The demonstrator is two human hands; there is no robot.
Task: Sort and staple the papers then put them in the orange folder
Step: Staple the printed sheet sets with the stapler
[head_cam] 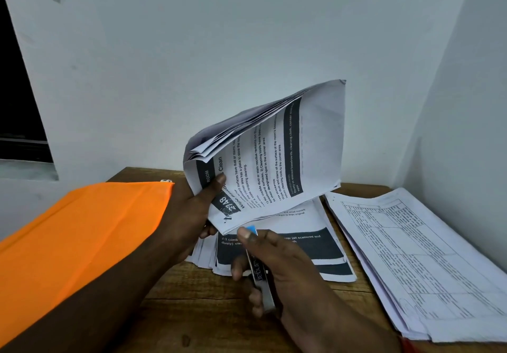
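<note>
Papers (274, 160), light and floppy, sag; my left hand (192, 215) pinches their near corner, my right hand (285, 267) clasps the stapler (260, 271) there.

Fanned paper sheaf (274, 160) held up, corner seemingly in stapler (262, 278); orange folder (82, 237) lies left.

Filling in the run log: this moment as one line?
step: stapling; left hand: holds paper bundle; right hand: grips stapler by bundle's lower corner; orange folder: at left
</note>
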